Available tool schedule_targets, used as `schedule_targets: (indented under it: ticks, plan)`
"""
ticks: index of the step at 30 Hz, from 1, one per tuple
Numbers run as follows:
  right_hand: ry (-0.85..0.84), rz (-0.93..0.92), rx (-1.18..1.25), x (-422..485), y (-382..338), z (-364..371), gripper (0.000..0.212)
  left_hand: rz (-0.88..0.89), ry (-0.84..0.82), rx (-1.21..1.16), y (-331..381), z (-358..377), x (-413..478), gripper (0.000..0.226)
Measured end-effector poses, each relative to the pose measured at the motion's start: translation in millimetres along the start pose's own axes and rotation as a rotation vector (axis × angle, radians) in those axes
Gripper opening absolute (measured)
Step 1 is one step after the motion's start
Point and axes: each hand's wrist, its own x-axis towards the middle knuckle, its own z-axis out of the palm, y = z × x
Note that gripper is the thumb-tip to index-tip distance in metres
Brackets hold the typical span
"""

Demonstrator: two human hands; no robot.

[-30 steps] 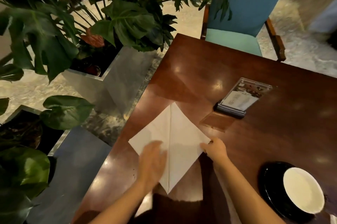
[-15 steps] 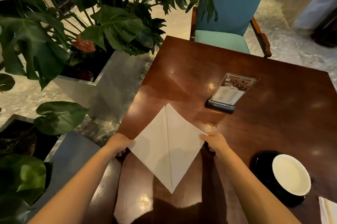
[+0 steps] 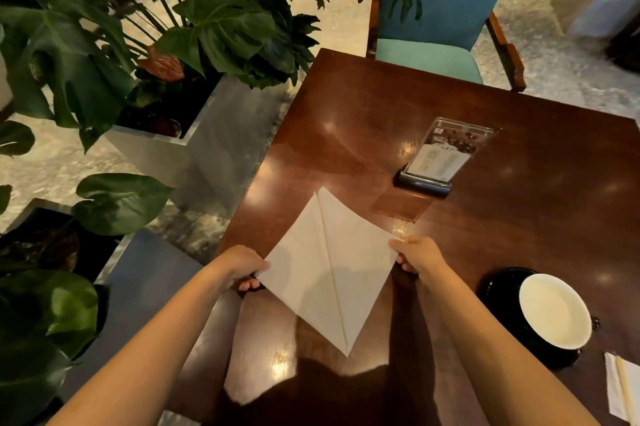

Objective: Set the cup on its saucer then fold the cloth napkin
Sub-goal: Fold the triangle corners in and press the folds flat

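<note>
Hands: left hand and right hand each pinch a side corner of the white cloth napkin, lying diamond-wise on the counter. Cup already sits on its saucer. Fold along the centre crease, corners matched, cloth taut.

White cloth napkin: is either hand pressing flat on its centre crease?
No: the left hand and right hand each pinch a side corner of the white cloth napkin.

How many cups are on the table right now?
1. The white cup sits on the black saucer at the table's near right, right of the napkin. More could lie outside the frame.
</note>
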Motion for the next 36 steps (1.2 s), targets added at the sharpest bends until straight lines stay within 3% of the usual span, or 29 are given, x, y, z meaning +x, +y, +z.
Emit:
schedule_targets:
  ticks: [7, 12, 17, 22, 28, 31, 36]
  plan:
    - [-0.163, 0.162, 0.35, -10, -16, -22, 0.013, 0.061, -0.018, -0.491, -1, -13, 3, 0.013]
    - [-0.306, 0.187, 0.576, -14, -42, -44, 0.017, 0.196, -0.009, -0.622, 26, -37, -8, 0.008]
    - [-0.364, 0.042, 0.495, -24, -77, -70, 0.012, 0.385, 0.022, -0.623, 64, -66, -24, 0.009]
    - [-0.284, -0.232, 0.363, -37, -109, -82, 0.007, 0.582, 0.271, -0.416, 89, -75, -33, 0.023]
    - [-0.074, -0.566, 0.256, -50, -105, -76, 0.011, 0.921, 0.578, -0.201, 82, -67, -27, 0.017]
    - [-0.055, -0.625, 0.116, -42, -68, -64, 0.006, 1.009, 0.593, -0.142, 48, -50, -15, 0.025]
    - [-0.039, -0.597, -0.14, -31, 9, -36, 0.013, 0.942, 0.554, 0.133, -21, -9, 5, 0.007]
